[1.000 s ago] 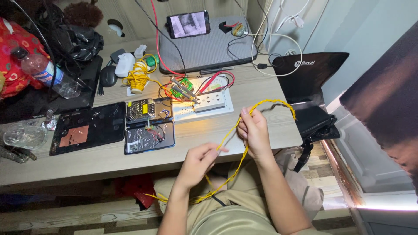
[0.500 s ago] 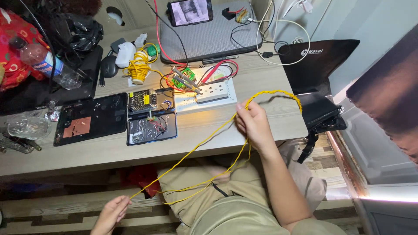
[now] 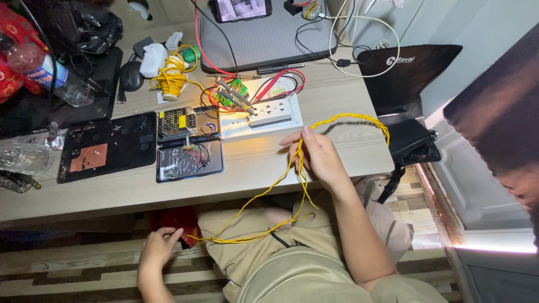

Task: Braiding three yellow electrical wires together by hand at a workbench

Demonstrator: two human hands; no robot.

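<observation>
Right hand [image 3: 321,157] sat over the surface [image 3: 337,101] edge, grip pinched on the twisted yellow wire [image 3: 281,182], which looped out to the right across the surface and back. Wire ran down over the lap to the left hand [image 3: 159,247], low near the floor, grip closed on its far end. Breadboard [image 3: 261,115] lay just beside the right hand; wire spool [image 3: 168,78], laptop [image 3: 264,33] sat further back.

Two hands [image 3: 320,157], one yellow wire [image 3: 281,185]
</observation>
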